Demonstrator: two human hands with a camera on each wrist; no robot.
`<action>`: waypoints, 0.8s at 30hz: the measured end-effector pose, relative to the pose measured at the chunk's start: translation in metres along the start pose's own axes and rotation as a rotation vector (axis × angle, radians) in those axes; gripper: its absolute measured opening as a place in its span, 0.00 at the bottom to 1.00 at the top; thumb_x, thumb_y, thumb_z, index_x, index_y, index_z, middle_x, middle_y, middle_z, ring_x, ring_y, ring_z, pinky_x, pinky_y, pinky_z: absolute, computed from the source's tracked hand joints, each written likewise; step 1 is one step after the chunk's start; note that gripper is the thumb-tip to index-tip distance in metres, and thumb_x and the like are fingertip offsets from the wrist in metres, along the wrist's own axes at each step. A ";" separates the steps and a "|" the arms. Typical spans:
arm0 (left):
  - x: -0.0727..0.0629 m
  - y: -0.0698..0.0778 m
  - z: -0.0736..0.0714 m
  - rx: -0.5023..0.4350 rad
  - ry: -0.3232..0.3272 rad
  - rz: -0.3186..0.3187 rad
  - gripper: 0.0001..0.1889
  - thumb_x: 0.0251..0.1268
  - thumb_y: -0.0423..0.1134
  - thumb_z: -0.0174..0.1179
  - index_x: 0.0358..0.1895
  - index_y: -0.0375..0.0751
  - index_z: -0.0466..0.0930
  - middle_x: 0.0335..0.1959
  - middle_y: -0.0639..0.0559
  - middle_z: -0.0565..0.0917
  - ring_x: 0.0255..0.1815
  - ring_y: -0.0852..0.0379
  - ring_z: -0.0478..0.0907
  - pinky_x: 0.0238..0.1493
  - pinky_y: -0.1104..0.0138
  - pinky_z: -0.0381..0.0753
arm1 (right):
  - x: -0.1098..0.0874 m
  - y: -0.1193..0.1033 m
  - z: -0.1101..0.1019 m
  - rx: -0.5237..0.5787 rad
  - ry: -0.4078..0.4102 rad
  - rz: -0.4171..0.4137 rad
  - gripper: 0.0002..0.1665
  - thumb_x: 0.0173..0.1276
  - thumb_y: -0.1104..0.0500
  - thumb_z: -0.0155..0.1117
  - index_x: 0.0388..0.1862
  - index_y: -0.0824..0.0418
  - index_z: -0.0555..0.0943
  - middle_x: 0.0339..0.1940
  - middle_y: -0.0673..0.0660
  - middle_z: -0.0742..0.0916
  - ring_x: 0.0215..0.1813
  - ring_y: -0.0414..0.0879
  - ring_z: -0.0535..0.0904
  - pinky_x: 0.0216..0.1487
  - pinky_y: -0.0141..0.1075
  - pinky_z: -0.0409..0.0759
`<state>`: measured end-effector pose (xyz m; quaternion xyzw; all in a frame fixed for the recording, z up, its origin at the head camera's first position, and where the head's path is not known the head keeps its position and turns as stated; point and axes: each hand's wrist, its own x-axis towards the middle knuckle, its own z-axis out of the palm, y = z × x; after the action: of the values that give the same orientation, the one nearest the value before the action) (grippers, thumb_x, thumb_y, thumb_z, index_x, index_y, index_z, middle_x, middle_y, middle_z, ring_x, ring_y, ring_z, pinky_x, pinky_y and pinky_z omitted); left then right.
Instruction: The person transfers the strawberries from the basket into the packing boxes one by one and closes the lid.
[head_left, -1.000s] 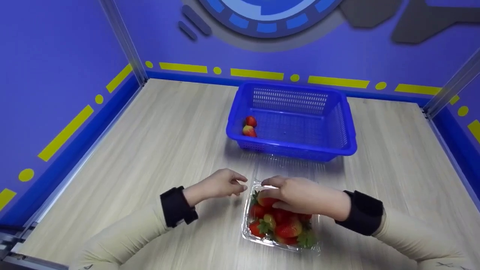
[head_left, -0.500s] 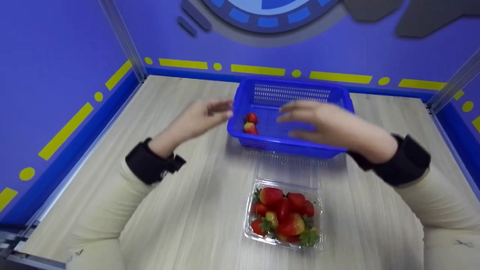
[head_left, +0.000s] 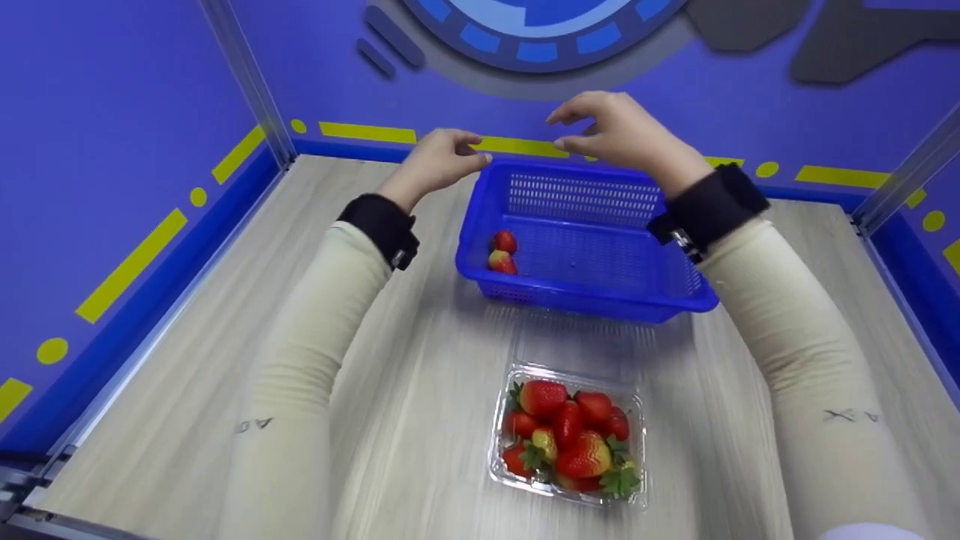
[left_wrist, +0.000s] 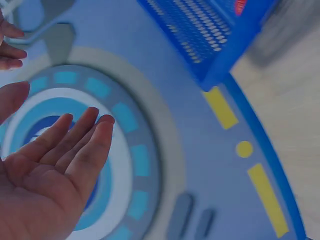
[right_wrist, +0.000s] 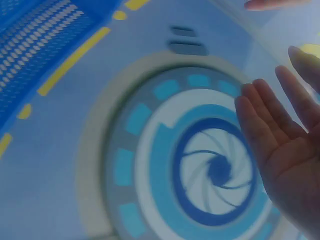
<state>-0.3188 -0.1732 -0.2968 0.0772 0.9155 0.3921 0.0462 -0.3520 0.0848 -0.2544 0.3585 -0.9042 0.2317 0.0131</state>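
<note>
My left hand (head_left: 441,161) is raised near the back left corner of a blue plastic basket (head_left: 592,292), fingers relaxed and holding nothing. Higher up, over the basket's back rim, hangs my right hand (head_left: 616,129), its fingers loosely bent around nothing. Both palms look bare in the wrist views, the left palm (left_wrist: 45,185) and the right palm (right_wrist: 295,160) alike. Two strawberries (head_left: 502,262) lie at the left inside the basket. In front of it, a clear plastic clamshell box (head_left: 551,491) stands with its lid folded back, full of red strawberries (head_left: 568,424) with green leaves.
A wooden tabletop (head_left: 360,300) carries the basket and box. Behind it rises a blue wall (head_left: 337,82) with yellow marks, and another blue panel (head_left: 97,150) closes the left side. The transparent lid (head_left: 577,345) lies flat toward the basket.
Both hands have left the strawberry box area and moved forward and up, past the basket toward the back wall. The strawberries and basket stay where they were.
</note>
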 end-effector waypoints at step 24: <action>0.024 -0.046 0.079 0.024 0.013 -0.264 0.18 0.76 0.38 0.58 0.55 0.23 0.82 0.50 0.35 0.88 0.38 0.52 0.82 0.44 0.66 0.85 | 0.035 0.058 0.123 -0.020 -0.413 0.068 0.25 0.64 0.72 0.67 0.62 0.71 0.81 0.61 0.71 0.85 0.65 0.66 0.81 0.71 0.55 0.78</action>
<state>-0.3354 -0.1443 -0.3850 -0.0462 0.9226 0.3722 0.0904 -0.3979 0.0465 -0.3810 0.3673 -0.9016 0.1447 -0.1768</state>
